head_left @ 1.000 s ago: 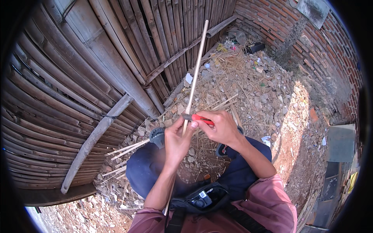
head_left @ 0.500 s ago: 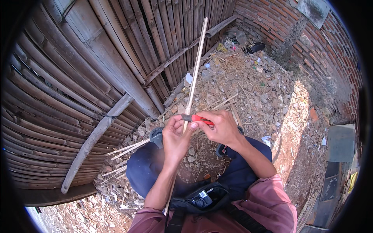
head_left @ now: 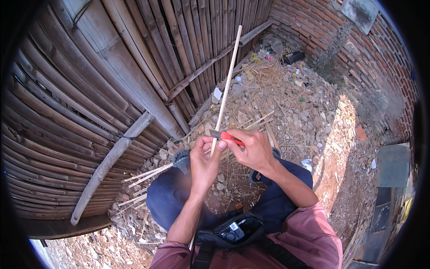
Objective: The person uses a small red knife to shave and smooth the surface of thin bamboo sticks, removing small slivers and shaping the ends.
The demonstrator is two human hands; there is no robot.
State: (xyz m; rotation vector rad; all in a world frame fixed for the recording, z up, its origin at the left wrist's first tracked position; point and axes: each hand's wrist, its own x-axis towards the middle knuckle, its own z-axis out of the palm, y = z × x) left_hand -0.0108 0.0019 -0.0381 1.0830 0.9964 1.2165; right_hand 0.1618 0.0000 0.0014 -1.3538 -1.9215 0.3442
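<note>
A: What is happening at the centre?

B: The left hand (head_left: 204, 159) is pinching a pale stick (head_left: 229, 85) between thumb and fingers. The right hand (head_left: 257, 150) is curling its fingers around the red handle of a knife (head_left: 233, 138), and the two thumbs are nearly meeting.

A: Where is the blade resting?

B: Its grey blade is crossing the stick just above the left thumb, pointing leftward. I cannot tell whether it is biting into the wood.

A: And the stick?

B: It is stretching upward from the hands, leaning slightly right, its far end standing out against a bamboo wall (head_left: 130, 85). Its lower part is slipping out of sight behind the left hand.

A: What is lying closer to the body?

B: A dark pouch (head_left: 235, 231) is sitting open at the waist, with something black and white showing inside. Dark blue trousers (head_left: 168, 193) are covering the bent knees, and a pinkish shirt (head_left: 313, 226) is filling the bottom edge.

A: Further out?

B: Rubble (head_left: 293, 110) is spreading over the ground beyond the feet, mixing with straw and litter. More sticks (head_left: 152, 174) are lying by the left knee. A brick wall (head_left: 380, 62) is rising at upper right.
</note>
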